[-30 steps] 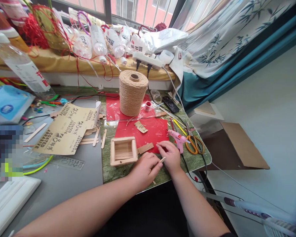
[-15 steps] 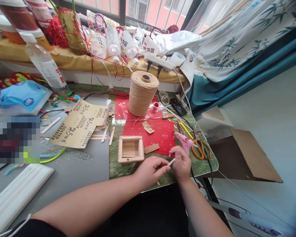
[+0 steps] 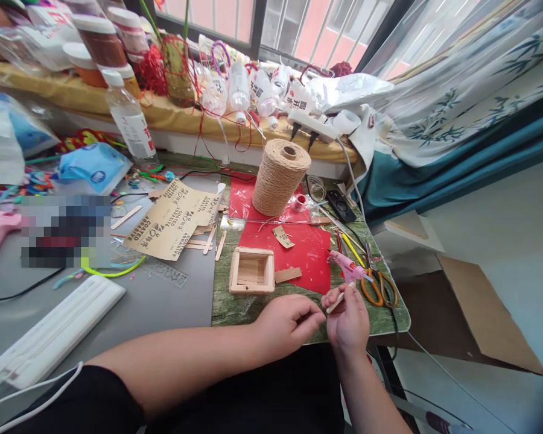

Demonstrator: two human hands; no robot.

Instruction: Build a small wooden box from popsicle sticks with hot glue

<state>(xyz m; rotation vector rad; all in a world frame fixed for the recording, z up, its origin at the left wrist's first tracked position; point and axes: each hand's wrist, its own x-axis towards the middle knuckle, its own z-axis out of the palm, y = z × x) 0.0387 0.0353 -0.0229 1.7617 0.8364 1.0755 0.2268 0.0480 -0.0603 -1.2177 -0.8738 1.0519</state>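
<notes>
Between the fingers of my right hand (image 3: 350, 313) is a short wooden craft stick (image 3: 341, 299), tilted up to the right. My left hand (image 3: 292, 319) is closed beside its lower end, thumb and forefinger together; whether they pinch anything is not clear. Left of the hands, a small open box of craft sticks (image 3: 252, 290) stands on the green board (image 3: 226, 307). A pink hot glue gun (image 3: 346, 266) lies just beyond my right hand, next to orange-handled scissors (image 3: 373, 294). A small brown strip (image 3: 288, 275) rests on a red sheet (image 3: 308, 250).
A big twine spool (image 3: 278, 184) stands behind the red sheet. Printed sandpaper (image 3: 169, 223) and loose sticks (image 3: 220, 246) lie to the left. A white power strip (image 3: 58, 331) is at the near left. A cardboard box (image 3: 475, 307) sits beyond the table's right edge.
My right hand has turned palm-up with the stick, which now points higher. The left fingers have come off the stick's middle to near its end. The view has shifted left.
</notes>
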